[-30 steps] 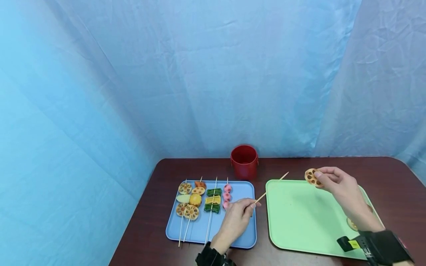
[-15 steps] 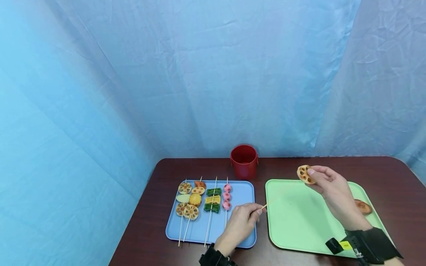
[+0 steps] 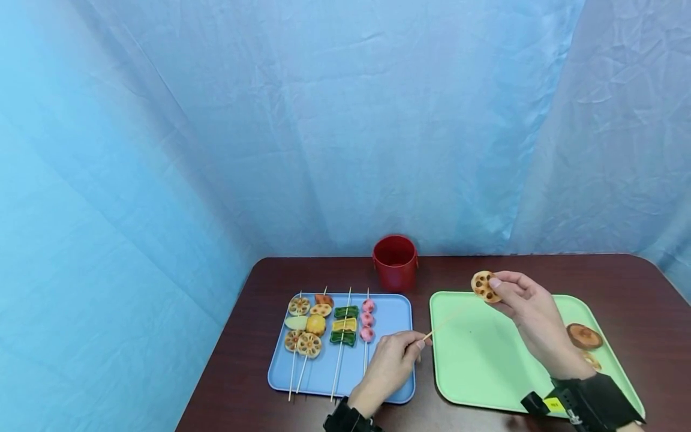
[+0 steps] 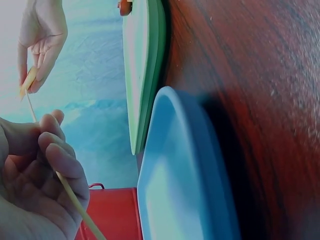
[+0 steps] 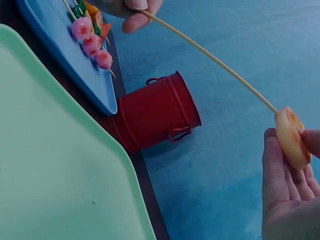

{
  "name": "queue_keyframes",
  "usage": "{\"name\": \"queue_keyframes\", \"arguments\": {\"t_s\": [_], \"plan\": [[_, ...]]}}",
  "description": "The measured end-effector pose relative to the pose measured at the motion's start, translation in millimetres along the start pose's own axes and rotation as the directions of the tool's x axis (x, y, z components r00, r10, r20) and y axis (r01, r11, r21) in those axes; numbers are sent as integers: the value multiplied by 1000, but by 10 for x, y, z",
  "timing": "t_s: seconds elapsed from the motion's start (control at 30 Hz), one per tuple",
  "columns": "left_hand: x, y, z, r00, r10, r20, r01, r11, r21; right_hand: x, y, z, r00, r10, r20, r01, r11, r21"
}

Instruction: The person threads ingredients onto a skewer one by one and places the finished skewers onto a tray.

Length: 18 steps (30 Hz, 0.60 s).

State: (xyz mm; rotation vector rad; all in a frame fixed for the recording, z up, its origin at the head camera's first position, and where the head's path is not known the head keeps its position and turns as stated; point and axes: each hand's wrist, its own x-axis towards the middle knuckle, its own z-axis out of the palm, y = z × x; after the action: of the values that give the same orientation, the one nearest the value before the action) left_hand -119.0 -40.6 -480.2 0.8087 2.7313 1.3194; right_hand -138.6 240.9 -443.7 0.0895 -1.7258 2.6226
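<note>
A thin bamboo skewer (image 5: 215,59) is pinched by my left hand (image 3: 390,363), which hovers over the right side of the blue tray (image 3: 393,309). Thumb and fingers of my right hand (image 3: 534,324) hold a browned lotus root slice (image 5: 286,142) above the far part of the green tray (image 3: 480,366). In the right wrist view the skewer's tip meets the rim of the slice. The left wrist view also shows the skewer's other end poking out below my left fingers.
Several loaded skewers lie on the blue tray, among them one with pink balls (image 3: 367,319) and one with green and yellow pieces (image 3: 344,324). A red bucket (image 3: 396,270) stands behind. On the green tray's right lie a brown oval piece (image 3: 585,336) and a paler slice (image 3: 592,360).
My right hand has moved left with the lotus root slice, toward the skewer. My left hand has shifted slightly right and the skewer has swung to point at the slice.
</note>
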Motion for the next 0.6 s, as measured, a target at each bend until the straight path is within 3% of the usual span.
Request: {"name": "queue_keyframes", "arguments": {"t_s": [0.4,0.6], "plan": [[9,2,2,997,-67,-27,63,992,-108,-18,15,24,1000,16,-22,-18,998,-61],[21,6,6,998,-38,-45,33,993,-109,-28,42,55,1000,11,-29,-14,994,-105]]}}
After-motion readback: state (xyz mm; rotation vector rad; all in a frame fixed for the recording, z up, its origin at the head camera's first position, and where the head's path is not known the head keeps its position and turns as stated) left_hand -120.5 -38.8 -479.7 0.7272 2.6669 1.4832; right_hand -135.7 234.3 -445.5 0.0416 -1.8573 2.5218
